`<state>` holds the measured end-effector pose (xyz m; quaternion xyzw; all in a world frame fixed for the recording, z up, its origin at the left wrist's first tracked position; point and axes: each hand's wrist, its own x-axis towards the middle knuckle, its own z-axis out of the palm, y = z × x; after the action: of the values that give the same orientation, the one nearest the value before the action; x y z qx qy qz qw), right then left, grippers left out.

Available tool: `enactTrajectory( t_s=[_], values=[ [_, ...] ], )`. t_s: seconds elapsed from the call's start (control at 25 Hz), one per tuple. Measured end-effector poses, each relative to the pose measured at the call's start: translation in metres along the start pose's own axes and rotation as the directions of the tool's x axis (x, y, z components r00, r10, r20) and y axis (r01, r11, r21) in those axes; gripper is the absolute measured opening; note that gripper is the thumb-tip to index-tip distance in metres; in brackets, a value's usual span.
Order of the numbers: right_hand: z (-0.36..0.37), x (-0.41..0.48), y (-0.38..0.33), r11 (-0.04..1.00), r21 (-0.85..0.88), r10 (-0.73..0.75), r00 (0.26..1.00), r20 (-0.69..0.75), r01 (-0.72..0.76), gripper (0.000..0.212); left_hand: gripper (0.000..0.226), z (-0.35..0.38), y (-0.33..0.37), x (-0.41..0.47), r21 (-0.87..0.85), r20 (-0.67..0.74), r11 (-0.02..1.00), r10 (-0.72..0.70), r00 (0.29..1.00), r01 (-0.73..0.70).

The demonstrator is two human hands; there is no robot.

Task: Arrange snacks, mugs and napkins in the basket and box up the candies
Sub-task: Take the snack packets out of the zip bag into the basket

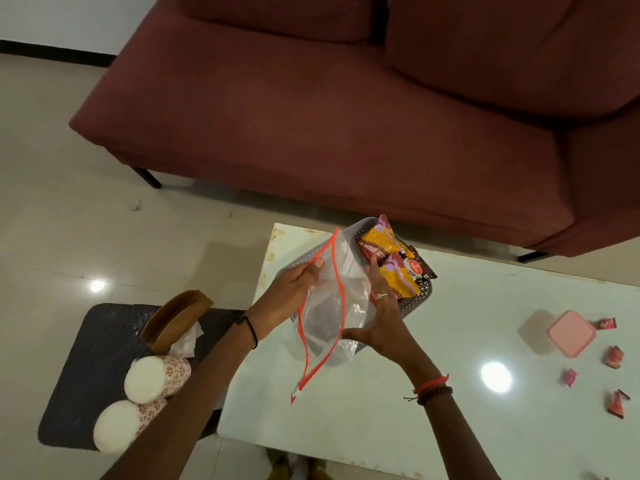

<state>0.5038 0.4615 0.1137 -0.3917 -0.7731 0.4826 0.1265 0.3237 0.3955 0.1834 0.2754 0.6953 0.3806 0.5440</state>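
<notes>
My left hand (300, 277) has its grip pinched on the orange zip edge of a clear plastic bag (330, 306), thumb on top near the upper end of the open mouth. My right hand (375, 315) has its grip spread wide, palm and thumb pressed against the bag's right side, fingers reaching up toward the snack packets (391, 258); there is a ring on one finger. I cannot tell whether those fingertips touch the packets. The bag hangs open between both hands, over the near part of the grey basket (414, 303), and its orange strip trails down to the bench (381, 420).

Behind the bag, the basket sits at the far left end of the pale glossy bench, holding yellow and brown snack packets that lean against its far rim. Well to the right on the bench lies a pink lidded box (571, 333), with small pink and red candies (614, 356) scattered just beside and below it.

To my left, off the bench, a dark low stool (90, 362) carries two floral mugs (152, 377) lying on their sides, and a brown holder (175, 320) with white napkins (185, 342) sticking out. A maroon sofa (346, 116) stands beyond the bench on the tiled floor (52, 220).
</notes>
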Motion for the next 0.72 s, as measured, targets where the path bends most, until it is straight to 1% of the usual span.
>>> enactTrajectory(
  t_s=[0.08, 0.12, 0.16, 0.24, 0.28, 0.32, 0.36, 0.4, 0.44, 0.48, 0.52, 0.56, 0.6, 0.64, 0.68, 0.72],
  values=[
    [0.006, -0.005, -0.005, 0.998, 0.054, 0.045, 0.999, -0.010, -0.045, 0.121, 0.041, 0.012, -0.005, -0.007, -0.163, 0.045, 0.986, -0.031, 0.998, 0.038],
    [0.008, -0.007, -0.005, 0.989, 0.107, 0.104, 0.994, -0.027, -0.100, 0.120, 0.042, 0.017, -0.009, -0.009, -0.206, 0.046, 0.977, -0.044, 0.998, 0.052],
    [0.008, -0.010, -0.004, 0.974, 0.153, 0.176, 0.983, -0.055, -0.166, 0.110, 0.042, 0.020, -0.011, -0.011, -0.234, 0.041, 0.970, -0.061, 0.997, 0.069],
    [0.007, -0.016, 0.003, 0.943, 0.156, 0.316, 0.939, -0.134, -0.295, 0.073, 0.039, 0.017, -0.015, -0.015, -0.364, 0.061, 0.926, -0.086, 0.994, 0.102],
    [0.005, -0.020, 0.005, 0.929, 0.138, 0.365, 0.914, -0.175, -0.345, 0.054, 0.035, 0.013, -0.016, -0.018, -0.445, 0.068, 0.889, -0.089, 0.994, 0.110],
    [0.003, -0.025, 0.007, 0.917, 0.150, 0.396, 0.894, -0.210, -0.371, 0.039, 0.032, 0.009, -0.018, -0.020, -0.490, 0.046, 0.865, -0.096, 0.994, 0.107],
    [0.001, -0.030, 0.008, 0.907, 0.187, 0.414, 0.880, -0.235, -0.377, 0.029, 0.030, 0.005, -0.019, -0.022, -0.501, -0.008, 0.860, -0.115, 0.993, 0.096],
    [0.000, -0.035, 0.008, 0.900, 0.216, 0.427, 0.869, -0.251, -0.379, 0.024, 0.028, 0.003, -0.021, -0.022, -0.459, -0.102, 0.884, -0.146, 0.984, 0.083],
    [-0.002, -0.040, 0.007, 0.895, 0.221, 0.438, 0.859, -0.266, -0.388, 0.023, 0.026, 0.002, -0.022, -0.025, -0.403, -0.216, 0.912, -0.174, 0.961, 0.075],
    [-0.004, -0.045, 0.006, 0.891, 0.205, 0.451, 0.846, -0.285, -0.406, 0.023, 0.028, 0.002, -0.021, -0.030, -0.329, -0.360, 0.943, -0.182, 0.915, 0.059],
    [-0.005, -0.050, 0.006, 0.885, 0.183, 0.465, 0.831, -0.305, -0.428, 0.024, 0.028, 0.004, -0.018, -0.038, -0.237, -0.507, 0.971, -0.123, 0.853, -0.001],
    [-0.007, -0.055, 0.005, 0.881, 0.150, 0.473, 0.822, -0.318, -0.449, 0.024, 0.023, 0.007, -0.013, -0.050, -0.122, -0.602, 0.987, 0.008, 0.799, -0.102],
    [-0.009, -0.060, 0.003, 0.881, 0.099, 0.469, 0.823, -0.321, -0.463, 0.024, 0.015, 0.013, -0.010, -0.063, -0.032, -0.598, 0.976, 0.154, 0.787, -0.215],
    [-0.010, -0.064, 0.001, 0.885, 0.044, 0.452, 0.834, -0.316, -0.463, 0.024, 0.009, 0.025, -0.007, -0.079, 0.008, -0.501, 0.949, 0.277, 0.820, -0.316],
    [-0.012, -0.069, -0.002, 0.892, 0.012, 0.432, 0.847, -0.308, -0.451, 0.025, 0.007, 0.042, -0.005, -0.094, 0.022, -0.343, 0.930, 0.352, 0.871, -0.368],
    [-0.013, -0.073, -0.006, 0.899, 0.016, 0.423, 0.858, -0.292, -0.438, 0.028, 0.012, 0.059, -0.008, -0.106, 0.072, -0.174, 0.927, 0.374, 0.911, -0.367]
  ],
)
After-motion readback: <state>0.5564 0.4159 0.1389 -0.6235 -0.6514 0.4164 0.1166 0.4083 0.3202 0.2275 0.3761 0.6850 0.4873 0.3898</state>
